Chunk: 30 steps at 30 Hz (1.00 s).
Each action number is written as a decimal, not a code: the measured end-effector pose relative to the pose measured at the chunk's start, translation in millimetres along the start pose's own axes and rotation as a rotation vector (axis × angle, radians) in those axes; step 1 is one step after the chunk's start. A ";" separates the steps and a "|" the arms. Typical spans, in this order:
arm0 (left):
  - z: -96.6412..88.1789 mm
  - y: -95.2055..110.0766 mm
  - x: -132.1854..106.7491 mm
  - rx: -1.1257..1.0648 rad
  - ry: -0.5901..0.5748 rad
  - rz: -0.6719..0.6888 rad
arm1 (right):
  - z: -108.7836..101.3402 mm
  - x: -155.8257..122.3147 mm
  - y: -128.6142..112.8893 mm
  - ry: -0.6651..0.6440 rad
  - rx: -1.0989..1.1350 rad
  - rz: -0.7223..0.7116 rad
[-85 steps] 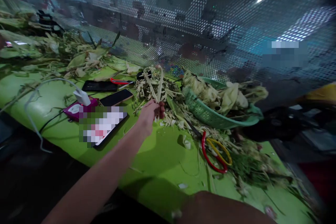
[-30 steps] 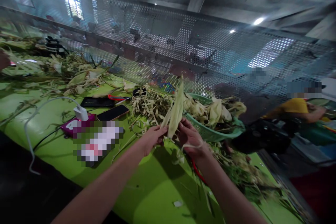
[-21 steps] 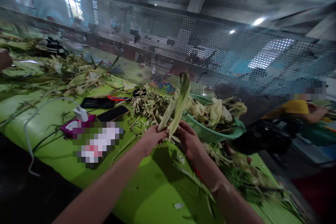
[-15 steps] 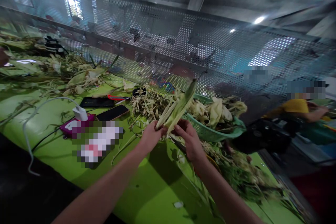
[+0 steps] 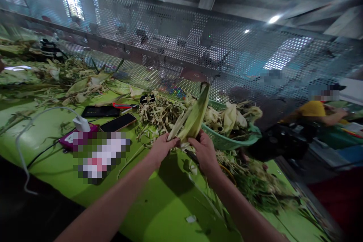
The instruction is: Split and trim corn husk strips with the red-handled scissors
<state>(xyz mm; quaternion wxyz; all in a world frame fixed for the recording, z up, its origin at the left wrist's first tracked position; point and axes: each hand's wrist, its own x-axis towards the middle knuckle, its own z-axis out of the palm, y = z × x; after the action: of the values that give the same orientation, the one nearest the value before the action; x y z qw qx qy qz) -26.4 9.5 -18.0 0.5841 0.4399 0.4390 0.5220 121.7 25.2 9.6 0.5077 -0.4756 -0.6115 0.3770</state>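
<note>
Both my hands hold one ear of corn in its pale green husk (image 5: 195,115) above the green table (image 5: 167,193). The ear points up and to the right. My left hand (image 5: 162,147) pinches a loosened strip of husk at the ear's lower left. My right hand (image 5: 204,150) is closed round the base of the ear. A heap of torn husk scraps (image 5: 159,111) lies just behind my hands.
A green plastic basket (image 5: 229,141) filled with husks stands right of my hands. Two phones (image 5: 117,122) (image 5: 100,111), a white charger with cable (image 5: 81,123) and a pink item lie at the left. A perforated metal screen (image 5: 176,45) runs behind. A person in yellow (image 5: 314,110) sits at far right.
My left hand lifted a husk piece from the heap; my right hand joined it on the corn ear. The ear tilted from upright toward the right while a husk strip came loose.
</note>
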 end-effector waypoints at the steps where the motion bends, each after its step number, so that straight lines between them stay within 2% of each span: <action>1: 0.7 1.6 -0.6 0.029 -0.012 0.037 | -1.2 0.9 1.6 0.015 -0.044 -0.003; 7: 4.2 7.0 -7.8 0.271 -0.056 0.228 | -5.3 -3.6 -1.8 0.028 -0.247 -0.049; 10: 5.8 6.7 -10.3 0.423 0.007 0.294 | -5.3 -6.4 -8.6 0.010 -0.416 -0.096; 15: 6.8 7.7 -10.1 0.480 0.036 0.318 | -7.2 -5.7 -14.5 0.005 -0.569 -0.097; 22: 9.1 -1.9 -16.1 0.755 0.201 0.398 | -2.5 -8.4 -15.0 -0.021 -0.539 -0.088; 26: 6.1 -0.9 -10.4 0.658 0.249 0.351 | -4.8 -5.1 -12.4 -0.059 -0.378 -0.052; 30: 0.2 1.9 -0.5 0.235 0.126 0.200 | -8.2 1.8 -4.8 -0.098 -0.111 -0.001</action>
<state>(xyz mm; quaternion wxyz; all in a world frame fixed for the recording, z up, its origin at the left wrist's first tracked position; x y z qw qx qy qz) -26.7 9.1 -16.0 0.4451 0.5131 0.4867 0.5493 128.7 25.5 16.2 0.4504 -0.4836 -0.6557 0.3651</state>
